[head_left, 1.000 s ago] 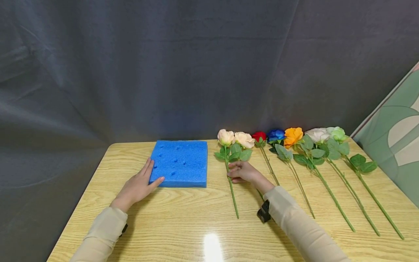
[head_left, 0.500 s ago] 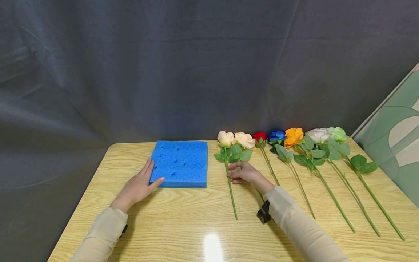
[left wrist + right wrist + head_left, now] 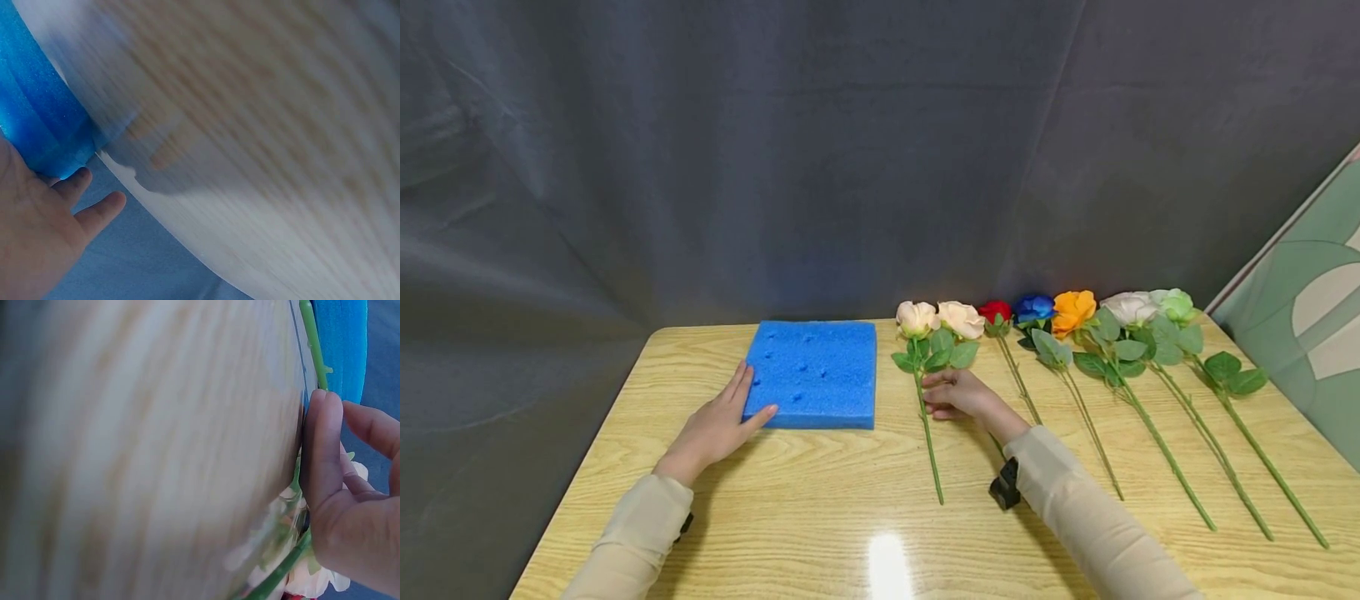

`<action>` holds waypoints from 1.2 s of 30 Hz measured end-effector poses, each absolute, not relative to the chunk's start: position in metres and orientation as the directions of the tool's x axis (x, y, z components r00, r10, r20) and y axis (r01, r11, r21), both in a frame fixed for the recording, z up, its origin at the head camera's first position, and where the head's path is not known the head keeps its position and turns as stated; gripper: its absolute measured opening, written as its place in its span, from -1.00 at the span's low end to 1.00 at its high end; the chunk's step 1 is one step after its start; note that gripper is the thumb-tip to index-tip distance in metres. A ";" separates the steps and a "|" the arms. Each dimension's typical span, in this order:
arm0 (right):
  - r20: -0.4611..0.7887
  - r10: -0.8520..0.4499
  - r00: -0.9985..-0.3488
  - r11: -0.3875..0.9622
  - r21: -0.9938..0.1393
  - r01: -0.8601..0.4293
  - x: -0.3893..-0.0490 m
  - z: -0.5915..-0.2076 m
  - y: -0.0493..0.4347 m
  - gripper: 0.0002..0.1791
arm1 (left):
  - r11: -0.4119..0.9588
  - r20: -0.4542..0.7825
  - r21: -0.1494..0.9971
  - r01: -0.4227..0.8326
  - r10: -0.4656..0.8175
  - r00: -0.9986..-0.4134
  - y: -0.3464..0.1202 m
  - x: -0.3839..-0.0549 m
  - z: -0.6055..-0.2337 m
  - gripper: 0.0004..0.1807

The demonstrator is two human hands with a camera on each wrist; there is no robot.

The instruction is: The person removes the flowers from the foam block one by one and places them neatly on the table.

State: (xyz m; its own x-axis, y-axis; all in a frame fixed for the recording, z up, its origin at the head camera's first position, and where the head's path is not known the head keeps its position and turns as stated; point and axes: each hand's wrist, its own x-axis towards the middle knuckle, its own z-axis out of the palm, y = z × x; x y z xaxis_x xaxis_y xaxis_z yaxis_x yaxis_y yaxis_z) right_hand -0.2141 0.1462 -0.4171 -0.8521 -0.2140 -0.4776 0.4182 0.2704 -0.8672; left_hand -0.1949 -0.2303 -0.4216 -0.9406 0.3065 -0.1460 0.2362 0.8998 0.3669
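My left hand [image 3: 717, 423] rests with extended fingers on the left edge and front corner of a blue foam block [image 3: 820, 375], its top dotted with several small holes. In the left wrist view, thumb and fingers are spread beside the block [image 3: 44, 112]. My right hand [image 3: 958, 396] has its fingertips at the stem of a pale peach rose [image 3: 917, 319], pinching it partway down. That rose lies with its bloom toward the back of the table. In the right wrist view, the green stem [image 3: 315, 347] runs into the fingertips, which hide part of it.
Beside it lies a second peach rose [image 3: 961, 320]. Farther right follow a red rose [image 3: 995, 313], a blue one [image 3: 1033, 309], an orange one [image 3: 1072, 312], a whitish one [image 3: 1129, 308] and a pale green one [image 3: 1176, 306]. A dark curtain [image 3: 850, 167] hangs behind the wooden table [image 3: 790, 517].
The held peach rose has turned slightly: its bloom shifted a little toward me and its stem end swung a little left. Both hands have stayed in place.
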 end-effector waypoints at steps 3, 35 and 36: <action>-0.475 -0.215 -0.853 0.273 -0.868 0.414 -0.214 -0.415 0.146 -0.52 | 0.900 -0.150 0.368 0.234 0.306 -0.940 -0.231 -0.195 -0.420 -0.01; -0.267 -0.158 -0.951 0.195 -0.952 0.235 -0.211 -0.360 0.173 -0.48 | 0.906 -0.164 0.360 0.224 0.298 -0.940 -0.232 -0.192 -0.419 0.00; -0.241 -0.138 -0.961 0.195 -0.958 0.212 -0.210 -0.356 0.175 -0.49 | 0.906 -0.166 0.360 0.223 0.297 -0.940 -0.232 -0.192 -0.420 0.00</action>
